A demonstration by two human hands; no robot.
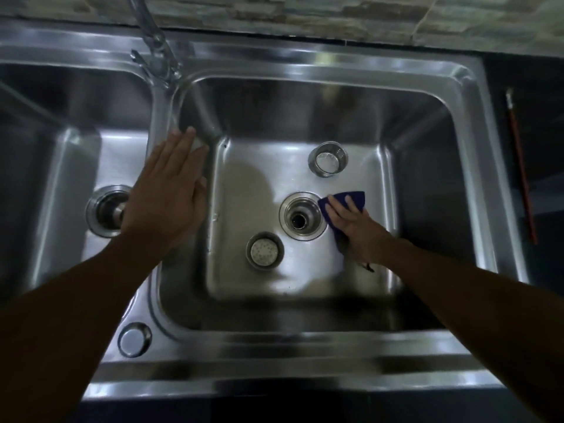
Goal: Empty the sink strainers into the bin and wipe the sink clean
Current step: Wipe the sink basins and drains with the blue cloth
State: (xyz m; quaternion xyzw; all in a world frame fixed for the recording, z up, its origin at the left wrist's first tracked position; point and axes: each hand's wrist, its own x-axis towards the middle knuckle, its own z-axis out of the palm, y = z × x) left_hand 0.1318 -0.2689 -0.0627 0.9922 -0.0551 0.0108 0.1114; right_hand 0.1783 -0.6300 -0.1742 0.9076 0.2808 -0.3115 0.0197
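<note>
Right hand [351, 227], fingers flat, presses dark blue cloth [351, 198] on stainless steel sink [305, 343] floor beside open drain [302, 216], wiping. Two round metal strainers [265, 250] sit aside in basin, leaving drain clear. Left hand [168, 190], fingers straight, empty, braces on divider [158, 105].

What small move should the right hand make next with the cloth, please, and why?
Probably sweep the cloth round the drain: the right hand presses it flat just beside that open drain, and the far strainer and near strainer lie clear of it.

A home kitchen: a double-bowl stainless steel sink [476, 123] with chrome tap [154, 47] sits against a stone-patterned tiled wall [335, 13].
</note>
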